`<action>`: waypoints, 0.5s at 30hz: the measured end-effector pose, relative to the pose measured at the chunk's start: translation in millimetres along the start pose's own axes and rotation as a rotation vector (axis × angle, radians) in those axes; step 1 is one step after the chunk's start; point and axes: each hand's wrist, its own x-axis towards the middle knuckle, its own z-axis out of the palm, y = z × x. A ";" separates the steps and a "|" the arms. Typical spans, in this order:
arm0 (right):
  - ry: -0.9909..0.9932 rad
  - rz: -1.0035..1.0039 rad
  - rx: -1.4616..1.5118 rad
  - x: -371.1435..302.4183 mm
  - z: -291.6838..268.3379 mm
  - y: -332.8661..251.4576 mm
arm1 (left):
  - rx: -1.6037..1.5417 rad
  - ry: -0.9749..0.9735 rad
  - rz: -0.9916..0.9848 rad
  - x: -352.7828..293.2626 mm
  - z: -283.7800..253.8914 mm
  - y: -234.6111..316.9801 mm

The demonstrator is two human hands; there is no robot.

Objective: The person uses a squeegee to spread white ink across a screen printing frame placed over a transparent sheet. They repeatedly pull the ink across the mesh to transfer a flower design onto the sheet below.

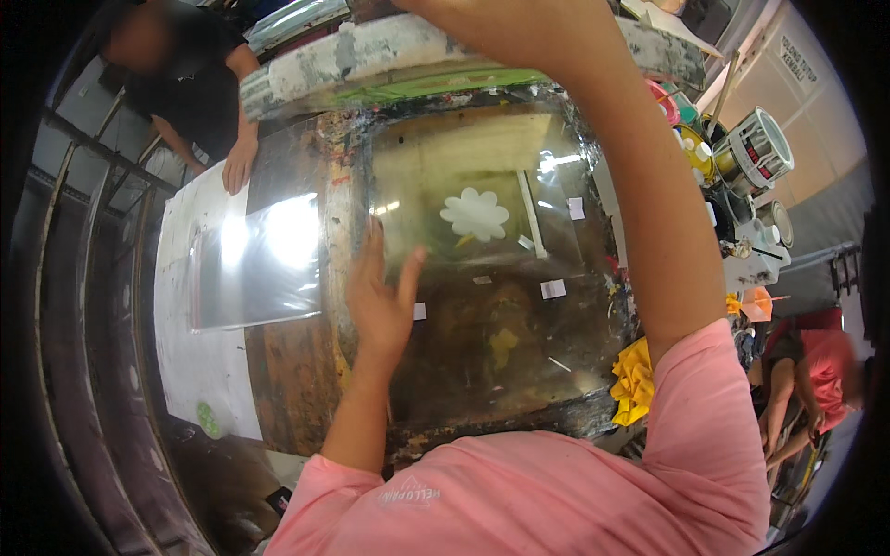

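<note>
My left hand (378, 301) is open, with fingers stretched and thumb apart, at the left edge of a glossy clear plastic sheet (464, 357). The sheet lies on a dark, paint-stained board. A white scalloped, flower-like shape (475, 215) shows on its far half. My right arm reaches across to the far side, where my right hand (501, 28) is at a raised, paint-smeared frame (343, 60) with a green strip below. The picture's upper edge cuts off its fingers, so its grip is hidden. Small white tabs (553, 289) lie around the sheet.
Left of the board, a clear plastic packet (260, 269) lies partly on white paper (195, 371). A co-worker's hand (241, 165) rests at the paper's far end. Paint cans (753, 153) crowd the right side, near a yellow cloth (633, 382). Another person sits far right.
</note>
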 end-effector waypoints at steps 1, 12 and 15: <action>0.021 -0.014 -0.010 4.9 -1.0 -1.8 | -0.068 0.085 0.021 14.0 -2.9 0.0; -0.073 0.063 0.006 -36.8 -24.4 -53.1 | 0.059 0.167 -0.253 22.0 -143.4 -213.4; -0.018 -0.013 -0.073 -50.4 -33.6 -74.6 | 0.160 0.242 -0.224 35.4 -181.0 -283.0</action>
